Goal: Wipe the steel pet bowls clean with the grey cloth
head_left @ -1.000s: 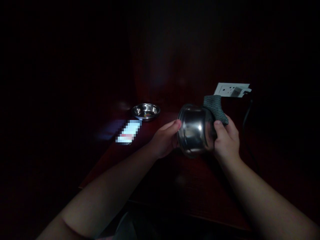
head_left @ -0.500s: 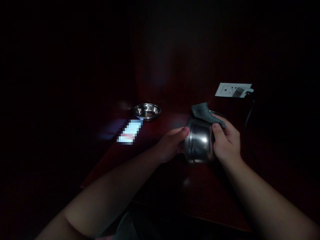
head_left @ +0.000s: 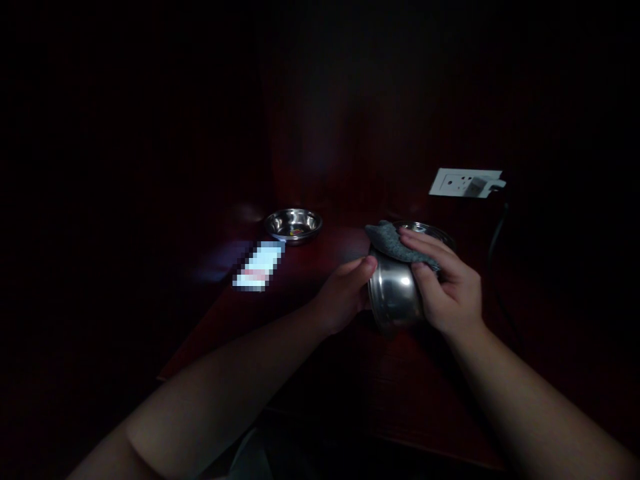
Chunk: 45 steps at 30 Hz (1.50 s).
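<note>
A shiny steel pot or deep bowl (head_left: 397, 293) is tilted on its side above the dark red table. My left hand (head_left: 347, 293) grips its left rim, thumb on the outside and the other fingers mostly hidden. Pressed on the upper side of the steel vessel is a grey-green cloth (head_left: 395, 243). My right hand (head_left: 447, 283) is closed around this cloth, its thumb at the vessel's near wall and its fingers across the top. Just behind my right hand, a second steel dish (head_left: 425, 230) shows only its rim.
A shallow steel bowl (head_left: 293, 225) with something small and yellowish inside stands at the back left. A lit, pixelated phone-like screen (head_left: 260, 267) lies before it. On the wall is a white socket plate (head_left: 465, 183) with a plug and dark cord (head_left: 495, 237) hanging down.
My right hand has slid the cloth leftward and slightly down over the steel vessel, fingers now flatter on top. My left hand keeps its grip. More of the dish behind shows.
</note>
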Each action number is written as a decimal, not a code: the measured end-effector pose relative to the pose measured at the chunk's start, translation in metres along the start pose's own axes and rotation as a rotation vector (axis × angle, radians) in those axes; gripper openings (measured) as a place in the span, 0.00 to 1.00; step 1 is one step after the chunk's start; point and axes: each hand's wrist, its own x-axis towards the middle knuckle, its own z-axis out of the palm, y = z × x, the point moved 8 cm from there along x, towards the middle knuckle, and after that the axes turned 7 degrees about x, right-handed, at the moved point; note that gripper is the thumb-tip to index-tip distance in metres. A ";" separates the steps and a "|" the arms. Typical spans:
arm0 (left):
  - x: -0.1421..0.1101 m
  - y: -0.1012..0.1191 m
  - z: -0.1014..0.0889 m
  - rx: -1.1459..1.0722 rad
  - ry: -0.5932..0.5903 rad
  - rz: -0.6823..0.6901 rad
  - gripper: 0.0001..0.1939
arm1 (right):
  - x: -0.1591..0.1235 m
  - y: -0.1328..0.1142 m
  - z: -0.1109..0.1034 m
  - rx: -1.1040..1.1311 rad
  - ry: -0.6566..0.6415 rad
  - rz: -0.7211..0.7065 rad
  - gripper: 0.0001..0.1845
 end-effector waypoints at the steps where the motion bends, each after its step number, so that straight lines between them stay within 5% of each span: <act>1: 0.000 0.001 0.000 -0.011 0.009 0.011 0.22 | 0.000 -0.002 0.001 -0.010 -0.015 -0.010 0.21; 11: 0.004 0.014 -0.006 -0.118 0.157 0.048 0.11 | -0.004 -0.016 0.019 -0.041 -0.173 -0.136 0.25; 26: 0.008 0.023 -0.011 -0.216 0.177 0.174 0.14 | -0.006 -0.008 0.021 -0.057 -0.198 -0.121 0.23; 36: 0.013 0.030 -0.015 -0.310 0.153 0.200 0.19 | -0.013 0.022 0.016 -0.065 -0.062 0.034 0.22; 45: 0.010 0.025 -0.008 -0.303 0.065 0.151 0.20 | -0.022 0.065 0.004 0.080 0.150 0.351 0.23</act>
